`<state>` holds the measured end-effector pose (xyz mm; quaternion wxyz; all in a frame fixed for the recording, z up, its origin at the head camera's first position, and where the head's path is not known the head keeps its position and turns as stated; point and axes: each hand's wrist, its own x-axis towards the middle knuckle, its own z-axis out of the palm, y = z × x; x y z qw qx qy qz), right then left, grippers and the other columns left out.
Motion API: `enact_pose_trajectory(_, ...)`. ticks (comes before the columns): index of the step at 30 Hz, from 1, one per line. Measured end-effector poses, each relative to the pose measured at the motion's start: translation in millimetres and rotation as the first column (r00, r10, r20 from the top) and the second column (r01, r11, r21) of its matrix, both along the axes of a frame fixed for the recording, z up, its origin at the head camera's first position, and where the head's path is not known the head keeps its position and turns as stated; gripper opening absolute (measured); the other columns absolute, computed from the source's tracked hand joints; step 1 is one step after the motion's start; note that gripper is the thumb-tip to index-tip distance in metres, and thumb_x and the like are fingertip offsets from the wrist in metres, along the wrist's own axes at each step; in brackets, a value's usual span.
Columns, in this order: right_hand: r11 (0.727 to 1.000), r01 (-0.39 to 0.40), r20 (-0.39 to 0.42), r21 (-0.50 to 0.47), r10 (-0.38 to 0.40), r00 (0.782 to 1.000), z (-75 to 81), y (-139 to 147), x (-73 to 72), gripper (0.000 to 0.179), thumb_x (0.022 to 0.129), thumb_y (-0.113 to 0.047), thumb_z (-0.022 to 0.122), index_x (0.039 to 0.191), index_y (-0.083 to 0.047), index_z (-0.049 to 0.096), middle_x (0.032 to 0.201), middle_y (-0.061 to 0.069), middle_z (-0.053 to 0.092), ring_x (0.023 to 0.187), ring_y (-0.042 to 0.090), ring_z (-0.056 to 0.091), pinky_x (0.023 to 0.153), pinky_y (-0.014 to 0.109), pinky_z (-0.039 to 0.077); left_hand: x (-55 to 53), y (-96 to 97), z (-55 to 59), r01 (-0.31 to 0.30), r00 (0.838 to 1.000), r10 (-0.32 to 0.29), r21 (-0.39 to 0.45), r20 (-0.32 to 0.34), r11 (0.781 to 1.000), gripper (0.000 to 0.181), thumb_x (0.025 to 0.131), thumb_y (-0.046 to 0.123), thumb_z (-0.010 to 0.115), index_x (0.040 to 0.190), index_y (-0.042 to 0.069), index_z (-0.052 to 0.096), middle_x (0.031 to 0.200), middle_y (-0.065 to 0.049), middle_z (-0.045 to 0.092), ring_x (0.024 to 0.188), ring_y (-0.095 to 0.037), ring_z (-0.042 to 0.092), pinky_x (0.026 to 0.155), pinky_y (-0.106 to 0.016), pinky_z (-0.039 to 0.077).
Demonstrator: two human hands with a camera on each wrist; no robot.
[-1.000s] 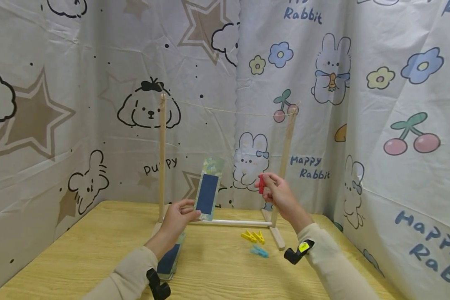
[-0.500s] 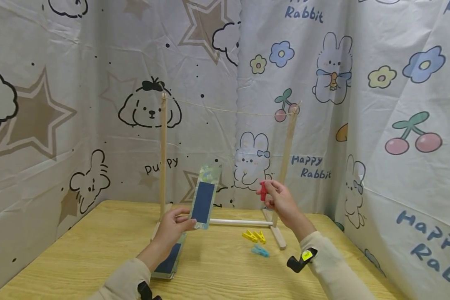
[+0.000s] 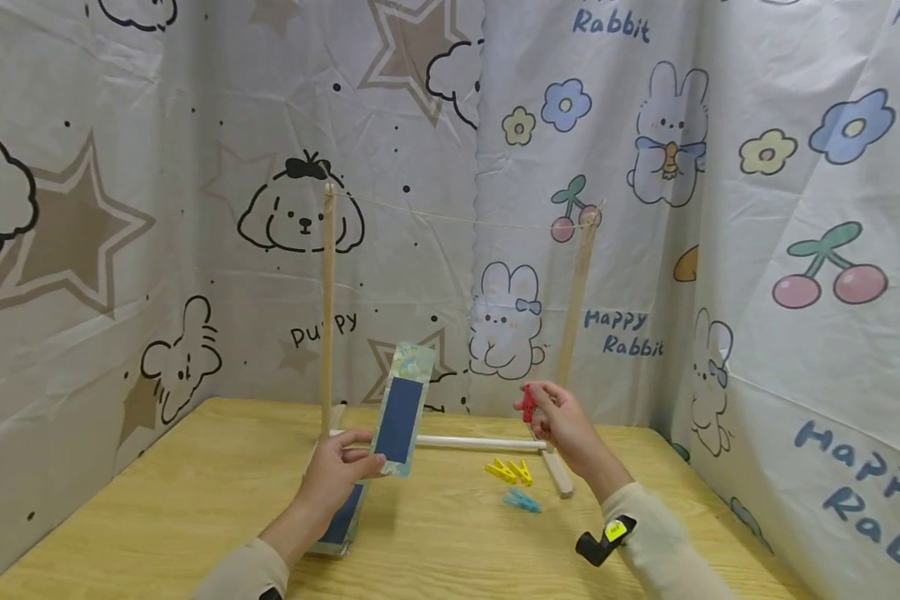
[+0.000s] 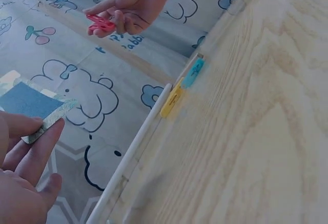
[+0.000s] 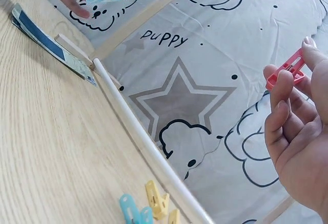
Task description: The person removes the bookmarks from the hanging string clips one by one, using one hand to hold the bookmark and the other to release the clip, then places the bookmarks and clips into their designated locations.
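My left hand [image 3: 335, 472] pinches a tall card [image 3: 400, 417] by its lower left edge, thumb in front. The card is pale green with a dark blue panel and tilts a little to the right. In my right hand [image 3: 570, 422], thumb and fingers grip a red clothespin [image 3: 528, 403]; the right wrist view shows the red clothespin [image 5: 287, 73] between thumb and curled fingers. Under my left forearm lies a stack of similar cards [image 3: 342, 521], partly hidden. Yellow clothespins [image 3: 508, 472] and a light blue clothespin [image 3: 522, 500] lie on the table below my right hand.
Behind both hands stands a wooden frame with a left post [image 3: 328, 317], a right post [image 3: 576, 308] and a thin string [image 3: 450, 218] across the top. A white bar [image 3: 480, 442] joins the posts low down. Printed curtains surround the wooden table [image 3: 435, 550].
My left hand has come down and slightly left with the card. My right hand has also lowered, still holding the red clothespin. The things on the table have stayed put.
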<state>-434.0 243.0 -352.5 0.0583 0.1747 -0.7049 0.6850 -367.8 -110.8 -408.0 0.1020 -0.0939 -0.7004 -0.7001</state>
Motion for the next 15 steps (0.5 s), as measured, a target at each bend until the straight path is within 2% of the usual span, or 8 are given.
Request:
enact_pose_trajectory(4,1.0,0.021,0.014,-0.013,-0.021,1.0,-13.3,6.0,1.2,0.043,0.108,-0.04,0.055,0.127,-0.002,0.058,0.104,0.013,0.069,0.056,0.009,0.048,0.055,0.019,0.044,2.9,-5.6,-3.1,-0.004,1.0,0.004,0.009,0.003,1.0,0.044,0.09,-0.002,0.076,0.13,-0.013,0.061,0.113,-0.02,0.069,0.099,-0.027,0.069,0.092,-0.048,0.055)
enact_pose_trajectory(6,0.999,0.039,0.024,-0.008,-0.039,0.999,-20.7,9.2,2.1,0.045,0.108,-0.04,0.056,0.128,-0.001,0.058,0.104,0.012,0.069,0.056,0.009,0.048,0.056,0.019,0.045,5.7,-9.5,-4.8,-0.007,1.0,0.006,0.015,0.025,1.0,0.044,0.09,-0.003,0.076,0.13,-0.012,0.061,0.119,-0.02,0.066,0.099,-0.026,0.069,0.091,-0.045,0.056)
enact_pose_trajectory(10,0.997,0.071,0.059,0.009,-0.072,0.996,-34.9,17.0,4.5,0.049,0.108,-0.041,0.055,0.132,0.002,0.059,0.105,0.014,0.069,0.057,0.009,0.048,0.057,0.019,0.046,13.0,-18.4,-5.1,-0.019,0.996,0.017,0.013,0.082,1.0,0.045,0.091,-0.003,0.075,0.132,-0.012,0.059,0.124,-0.025,0.062,0.096,-0.028,0.071,0.091,-0.048,0.056)
enact_pose_trajectory(15,0.99,0.132,0.073,0.051,-0.136,0.988,-48.6,27.5,4.4,0.049,0.108,-0.041,0.055,0.129,0.002,0.062,0.103,0.014,0.07,0.056,0.007,0.047,0.055,0.018,0.044,23.4,-26.2,-0.9,-0.034,0.994,0.034,0.002,0.108,0.999,0.045,0.093,-0.006,0.072,0.134,-0.013,0.056,0.13,-0.03,0.057,0.098,-0.029,0.07,0.091,-0.049,0.056)
